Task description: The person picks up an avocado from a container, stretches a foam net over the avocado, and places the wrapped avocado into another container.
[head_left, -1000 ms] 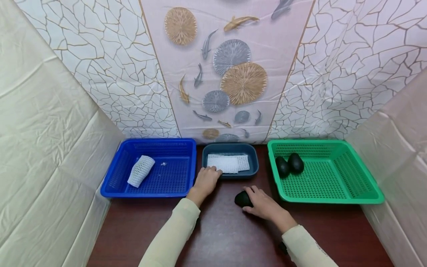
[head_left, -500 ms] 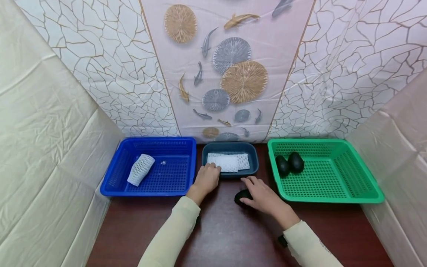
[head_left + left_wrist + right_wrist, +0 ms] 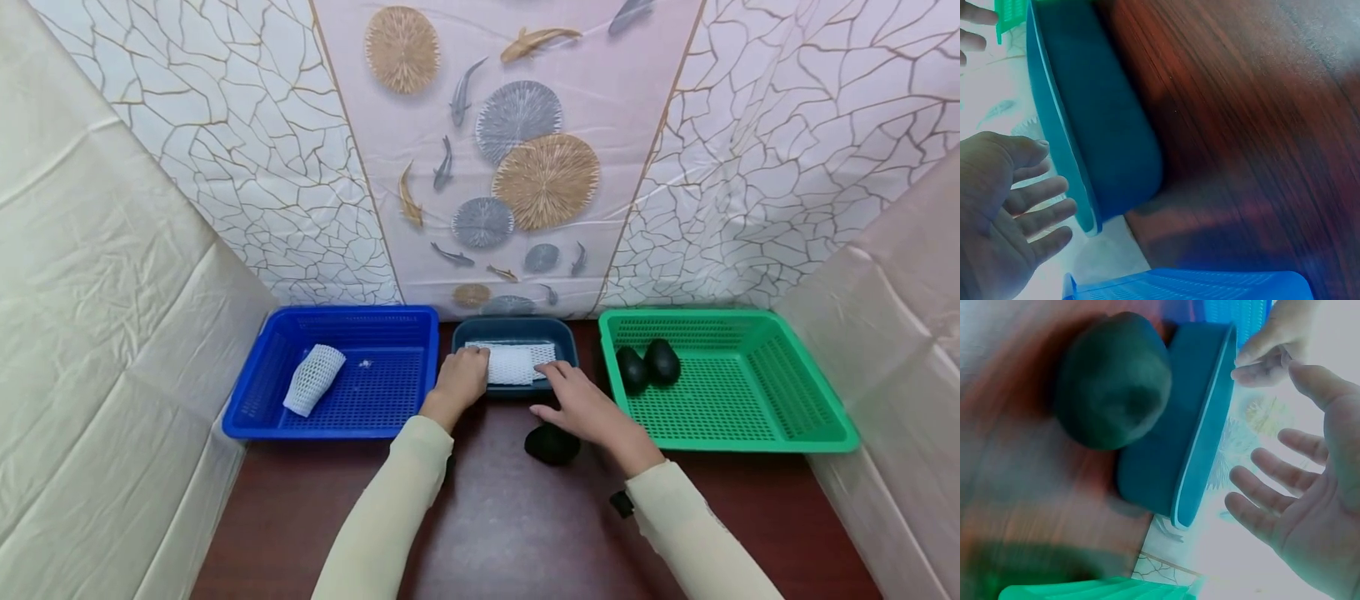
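Note:
A dark avocado (image 3: 552, 444) lies on the table in front of a small teal tray (image 3: 517, 392); the right wrist view shows the avocado (image 3: 1116, 381) close up. Flat white foam net sleeves (image 3: 512, 365) lie in the tray, overlapping. My left hand (image 3: 462, 383) hovers at the tray's left front rim; its fingers (image 3: 1044, 197) are loosely bent with nothing between them in the left wrist view. Over the tray's right front rim reaches my right hand (image 3: 585, 406), fingertips near the sleeves. Its fingers (image 3: 1266, 487) are spread, and it holds nothing.
A blue basket (image 3: 330, 433) at left holds a net-sleeved item (image 3: 315, 380). In the green basket (image 3: 742, 445) at right lie two more dark avocados (image 3: 663, 362). A patterned cloth wall (image 3: 510, 250) closes off the back.
My right hand has let go of the avocado and moved forward to the tray. The avocado stays on the table. My left hand has shifted slightly forward over the tray's rim.

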Available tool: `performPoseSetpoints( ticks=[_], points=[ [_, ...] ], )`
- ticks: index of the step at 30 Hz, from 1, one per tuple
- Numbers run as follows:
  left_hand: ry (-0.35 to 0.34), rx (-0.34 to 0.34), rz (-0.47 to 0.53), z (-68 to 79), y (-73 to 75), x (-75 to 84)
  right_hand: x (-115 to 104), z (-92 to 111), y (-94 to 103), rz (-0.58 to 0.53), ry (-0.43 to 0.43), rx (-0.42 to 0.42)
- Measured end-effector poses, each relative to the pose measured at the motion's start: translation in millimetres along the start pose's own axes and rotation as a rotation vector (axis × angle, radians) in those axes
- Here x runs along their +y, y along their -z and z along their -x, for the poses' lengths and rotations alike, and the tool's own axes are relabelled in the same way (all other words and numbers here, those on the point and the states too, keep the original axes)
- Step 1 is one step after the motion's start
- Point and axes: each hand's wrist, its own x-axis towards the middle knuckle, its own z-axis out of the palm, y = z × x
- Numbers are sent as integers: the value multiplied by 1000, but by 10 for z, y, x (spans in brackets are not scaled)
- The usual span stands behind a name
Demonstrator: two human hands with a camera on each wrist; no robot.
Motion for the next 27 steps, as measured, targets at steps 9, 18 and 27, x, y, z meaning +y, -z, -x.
performPoseSetpoints(
  ticks=[9,18,27],
  points=[
    [44,-129,82,-193,-62,-24,77,-297,-20,-222,-89,-80],
    [5,-188,21,-293,-129,-61,183,-463,-42,-332,-124,-128],
    [22,-193,-11,-352,-197,-60,281,-533,-59,-335,-137,-149]
  ],
)
